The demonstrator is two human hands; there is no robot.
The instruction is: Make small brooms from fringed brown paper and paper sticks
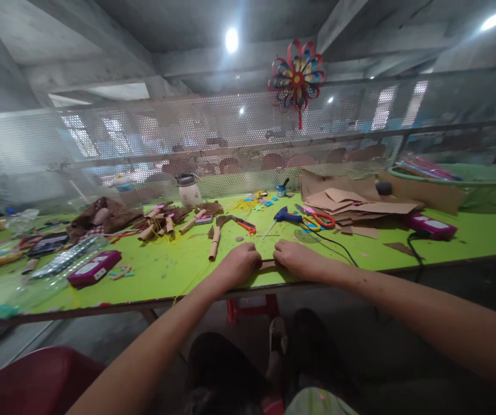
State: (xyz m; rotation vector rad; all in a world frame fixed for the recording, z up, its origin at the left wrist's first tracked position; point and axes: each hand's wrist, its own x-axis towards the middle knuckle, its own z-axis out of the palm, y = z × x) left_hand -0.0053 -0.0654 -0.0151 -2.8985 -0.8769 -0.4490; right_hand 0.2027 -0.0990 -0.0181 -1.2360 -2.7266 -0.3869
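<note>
Near the front edge of the green table [152, 276], a small brown strip of cardboard [268, 264] lies between my two hands. My left hand [242, 262] has its fingers closed on the strip's left end. On the other end, my right hand [293, 258] is closed as well. Just beyond them lie a blue glue gun [288, 217], scissors with red and yellow handles [323, 220] and a red utility knife [245, 225]. A rolled cardboard tube with a brown fringed end [215, 239] rests to the left of my hands.
Cut cardboard sheets [351, 202] are piled at the right, before a green basin [476, 178]. Purple boxes [94, 268] lie on both sides. Plastic bottles, more cardboard rolls [156, 227] and a jar [188, 190] stand or lie leftward. A perforated metal screen [230, 132] rises behind.
</note>
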